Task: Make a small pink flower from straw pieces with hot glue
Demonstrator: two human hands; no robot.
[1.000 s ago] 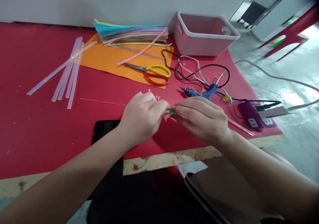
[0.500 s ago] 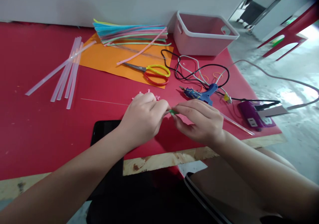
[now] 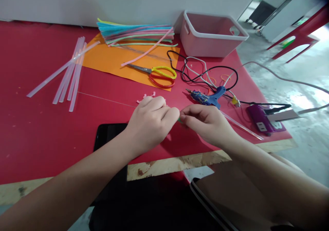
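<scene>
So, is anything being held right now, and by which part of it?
Yes, a small green piece, held where the fingertips of the left hand and right hand meet. Fingers hide most of it, so I can't tell which part.

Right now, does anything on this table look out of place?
Yes: the black tablet juts over the table's front edge, so it could get knocked. One pale stick lies askew across the others, and the cords are tangled.
</scene>
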